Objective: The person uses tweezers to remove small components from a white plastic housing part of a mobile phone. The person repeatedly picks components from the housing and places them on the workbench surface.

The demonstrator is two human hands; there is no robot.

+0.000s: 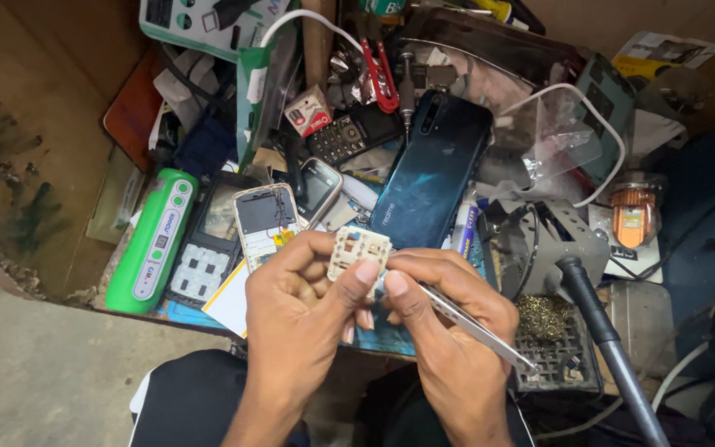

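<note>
Held above the cluttered desk (59, 348), the small cream perforated circuit board (357, 251) is pinched in the left hand (308, 306)'s grip, while the right hand (448, 331), clamped on slim metal tweezers (477, 327), should probe gently.

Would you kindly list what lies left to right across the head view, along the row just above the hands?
Green device → opened phone → dark blue phone → metal stand → copper coil.
</note>
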